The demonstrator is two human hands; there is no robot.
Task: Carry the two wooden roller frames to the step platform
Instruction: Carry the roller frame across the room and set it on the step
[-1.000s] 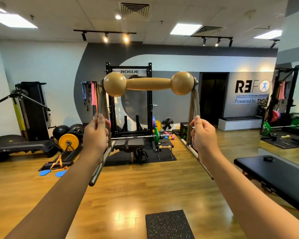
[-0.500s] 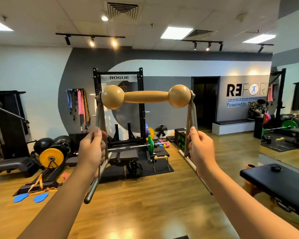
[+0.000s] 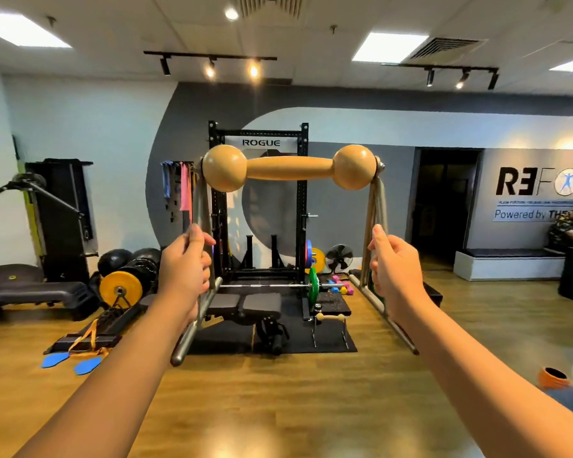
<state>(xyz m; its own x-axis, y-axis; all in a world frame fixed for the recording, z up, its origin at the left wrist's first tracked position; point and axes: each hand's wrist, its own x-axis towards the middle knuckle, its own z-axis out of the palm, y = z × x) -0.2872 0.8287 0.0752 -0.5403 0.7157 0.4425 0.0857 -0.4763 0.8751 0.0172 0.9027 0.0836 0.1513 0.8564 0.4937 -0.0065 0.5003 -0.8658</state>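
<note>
Roller frame (image 3: 290, 168) in both hands

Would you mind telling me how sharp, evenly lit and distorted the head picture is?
Head view: the roller frame and both hands are sharp; ceiling lights blow out with flare; the wooden floor shows soft glare; the wide angle stretches the forearms and bends edges.

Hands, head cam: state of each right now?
Left hand: closed, gripping the left metal upright of the wooden roller frame.
Right hand: closed, gripping its right upright.
</note>
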